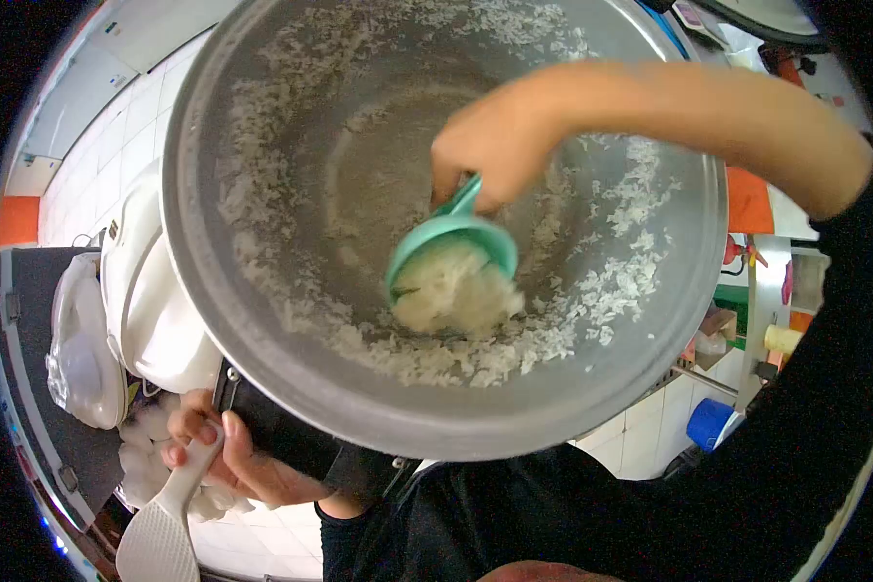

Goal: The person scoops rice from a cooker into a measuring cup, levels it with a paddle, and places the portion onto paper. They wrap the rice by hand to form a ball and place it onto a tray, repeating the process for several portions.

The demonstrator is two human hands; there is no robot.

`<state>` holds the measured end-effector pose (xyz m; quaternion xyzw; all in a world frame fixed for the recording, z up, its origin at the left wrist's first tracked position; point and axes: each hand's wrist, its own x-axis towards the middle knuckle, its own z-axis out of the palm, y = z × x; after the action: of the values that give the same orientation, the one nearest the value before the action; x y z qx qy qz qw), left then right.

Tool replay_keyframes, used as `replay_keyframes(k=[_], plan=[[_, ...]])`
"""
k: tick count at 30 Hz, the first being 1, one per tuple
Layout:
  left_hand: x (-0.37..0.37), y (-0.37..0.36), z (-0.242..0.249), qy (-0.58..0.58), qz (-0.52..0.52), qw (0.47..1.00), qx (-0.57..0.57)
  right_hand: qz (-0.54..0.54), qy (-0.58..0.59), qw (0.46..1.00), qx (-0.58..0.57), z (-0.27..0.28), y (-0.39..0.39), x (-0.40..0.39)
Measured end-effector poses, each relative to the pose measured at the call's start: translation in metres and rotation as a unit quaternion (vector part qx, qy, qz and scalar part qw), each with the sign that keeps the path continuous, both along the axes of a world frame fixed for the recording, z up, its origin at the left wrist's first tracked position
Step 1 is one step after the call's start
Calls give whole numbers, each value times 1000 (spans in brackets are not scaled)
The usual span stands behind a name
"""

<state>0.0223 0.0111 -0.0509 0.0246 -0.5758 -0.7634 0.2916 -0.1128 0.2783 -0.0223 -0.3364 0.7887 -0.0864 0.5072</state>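
Observation:
A large grey metal pot (262, 320) fills the middle of the head view, with cooked rice (611, 281) stuck in a ring around its inner wall. Inside it, my right hand (509, 141) is closed around the handle of a green scoop (456, 225). A clump of rice (451, 291) sits in the scoop's mouth, slightly blurred. Below the pot's left rim, my left hand (252, 461) grips the handle of a white rice paddle (165, 524), its dimpled blade pointing down.
Left of the pot stands a glossy white appliance (155, 310), beside a plastic-wrapped white item (82, 339) on a dark surface. Several white rounded objects (145, 456) lie below. A blue container (711, 424) is at the lower right, near shelves holding small goods.

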Motion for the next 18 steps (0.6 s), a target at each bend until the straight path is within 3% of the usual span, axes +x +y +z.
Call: replay_keyframes(k=[1,3,4,6,9,10,14,18], plan=[[-1,-9,-6,-5,-2,1000,-2,-2,-5,1000,-2,13,3,-1],[-6,-26,-20,80,-22,991,103,124,193,951,207,41,3,6],[-9,-31,-24,103,-36,987,116,124,191,952,207,36,10,14],[-9,-33,-25,111,-47,987,105,119,326,882,318,17,23,32],[-8,-31,-23,112,-55,988,93,85,257,865,423,5,7,37],[-8,-30,-23,117,-58,987,90,72,222,892,387,9,8,40],[-9,-34,-24,122,-72,985,97,88,139,908,385,5,-19,59],[-9,-34,-23,125,-78,985,94,171,70,921,343,-30,-41,54]])
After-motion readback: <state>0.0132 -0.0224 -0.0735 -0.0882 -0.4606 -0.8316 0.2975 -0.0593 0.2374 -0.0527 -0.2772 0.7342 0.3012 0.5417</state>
